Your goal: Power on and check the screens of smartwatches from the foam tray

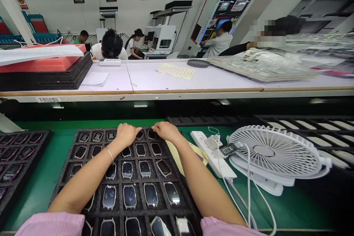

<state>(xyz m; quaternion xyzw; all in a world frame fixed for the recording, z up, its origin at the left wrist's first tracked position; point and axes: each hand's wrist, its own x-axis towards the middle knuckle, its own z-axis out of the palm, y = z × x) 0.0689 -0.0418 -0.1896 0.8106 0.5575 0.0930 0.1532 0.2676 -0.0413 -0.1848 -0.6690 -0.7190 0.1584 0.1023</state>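
Both hands' fingers (138, 131) curl out of sight over the foam tray (66, 169); its near row of watch cases (132, 226) gets cut off by the bottom edge.

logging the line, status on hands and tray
Left hand and right hand on far row of black foam tray, fingers curled. Watch cases seated in pockets. White fan at right.

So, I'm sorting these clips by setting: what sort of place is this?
Probably an electronics assembly line: a black foam tray of small glossy watch-like units under both hands, long white workbenches with seated workers, and white test machines behind.
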